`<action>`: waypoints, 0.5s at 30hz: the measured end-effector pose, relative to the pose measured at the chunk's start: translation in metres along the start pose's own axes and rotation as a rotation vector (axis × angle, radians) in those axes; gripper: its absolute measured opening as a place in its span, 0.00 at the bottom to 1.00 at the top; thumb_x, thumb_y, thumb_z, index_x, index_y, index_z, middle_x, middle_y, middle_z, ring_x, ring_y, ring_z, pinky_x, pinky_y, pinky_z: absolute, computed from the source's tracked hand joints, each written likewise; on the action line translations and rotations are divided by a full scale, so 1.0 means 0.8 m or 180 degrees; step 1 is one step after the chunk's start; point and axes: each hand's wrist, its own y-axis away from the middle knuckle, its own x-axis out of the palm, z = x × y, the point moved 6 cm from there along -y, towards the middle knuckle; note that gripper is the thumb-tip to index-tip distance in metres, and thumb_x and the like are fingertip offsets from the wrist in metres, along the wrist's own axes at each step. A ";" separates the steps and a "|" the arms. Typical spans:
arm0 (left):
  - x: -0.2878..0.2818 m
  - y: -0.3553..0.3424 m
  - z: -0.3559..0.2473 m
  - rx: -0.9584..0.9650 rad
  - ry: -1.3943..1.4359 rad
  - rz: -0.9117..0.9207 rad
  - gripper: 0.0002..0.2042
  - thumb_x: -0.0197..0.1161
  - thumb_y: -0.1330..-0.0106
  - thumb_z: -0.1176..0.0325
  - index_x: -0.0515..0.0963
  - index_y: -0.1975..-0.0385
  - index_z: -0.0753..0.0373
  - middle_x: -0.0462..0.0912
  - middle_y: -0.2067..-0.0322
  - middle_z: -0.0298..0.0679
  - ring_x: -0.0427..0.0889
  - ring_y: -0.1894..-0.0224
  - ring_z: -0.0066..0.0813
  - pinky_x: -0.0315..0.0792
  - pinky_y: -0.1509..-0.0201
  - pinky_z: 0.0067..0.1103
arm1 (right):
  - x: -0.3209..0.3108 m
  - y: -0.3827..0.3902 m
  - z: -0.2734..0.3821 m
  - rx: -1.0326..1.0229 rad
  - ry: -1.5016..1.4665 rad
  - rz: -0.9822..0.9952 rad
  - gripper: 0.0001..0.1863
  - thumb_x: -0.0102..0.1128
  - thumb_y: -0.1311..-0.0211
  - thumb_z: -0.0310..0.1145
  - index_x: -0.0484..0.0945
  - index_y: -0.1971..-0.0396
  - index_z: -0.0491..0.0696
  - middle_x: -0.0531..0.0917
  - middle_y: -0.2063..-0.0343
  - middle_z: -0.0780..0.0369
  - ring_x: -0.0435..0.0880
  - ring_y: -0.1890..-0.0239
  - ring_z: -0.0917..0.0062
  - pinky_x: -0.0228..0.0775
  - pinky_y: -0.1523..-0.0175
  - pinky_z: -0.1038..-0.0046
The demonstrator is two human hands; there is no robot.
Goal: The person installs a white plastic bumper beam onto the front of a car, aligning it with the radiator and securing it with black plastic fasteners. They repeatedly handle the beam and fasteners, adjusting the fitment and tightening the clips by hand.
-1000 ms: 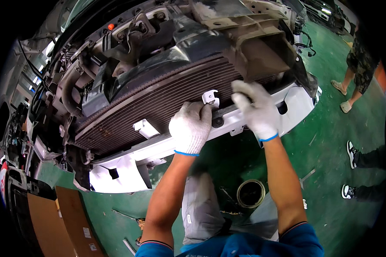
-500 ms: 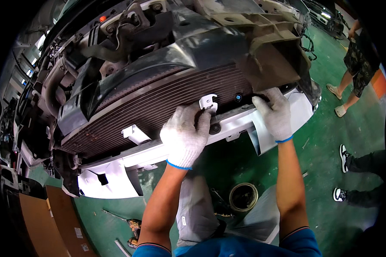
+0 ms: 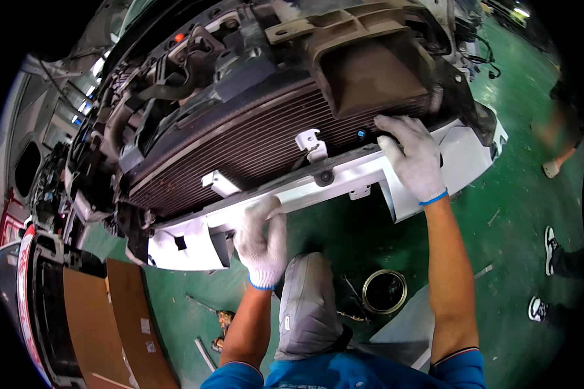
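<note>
A long white metal beam [image 3: 305, 197] spans the stripped front of a car, below the dark finned radiator [image 3: 259, 142]. My left hand [image 3: 263, 241], in a white knit glove, is at the beam's lower edge, left of centre. Its fingers are loosely bent, slightly blurred, with nothing seen in them. On the right part of the beam rests my gloved right hand [image 3: 414, 159], fingers stretched over the top edge toward the radiator and thumb apart. Between the hands, a white bracket [image 3: 312, 144] stands up above a black round plug [image 3: 324, 177]. Another white bracket [image 3: 220, 184] sits farther left.
A brown plastic duct [image 3: 373, 74] overhangs the radiator. On the green floor lie a round metal-rimmed container [image 3: 384, 292], a power tool [image 3: 224, 322] and a cardboard box [image 3: 133, 318] at left. Other people's feet [image 3: 549, 249] show at the right.
My left hand has come down from beside the upright bracket to the beam's lower edge. My right hand's fingers now reach over the beam's top. The whole view has shifted.
</note>
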 end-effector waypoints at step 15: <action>-0.069 0.181 0.100 -0.1450 -0.1033 0.2184 0.11 0.66 0.34 0.75 0.86 0.53 0.68 0.88 0.61 0.45 0.88 0.61 0.33 0.80 0.54 0.25 | 0.014 0.024 -0.011 -0.1087 0.0560 0.0292 0.17 0.63 0.30 0.35 0.84 0.46 0.43 0.87 0.49 0.56 0.83 0.46 0.59 0.74 0.39 0.63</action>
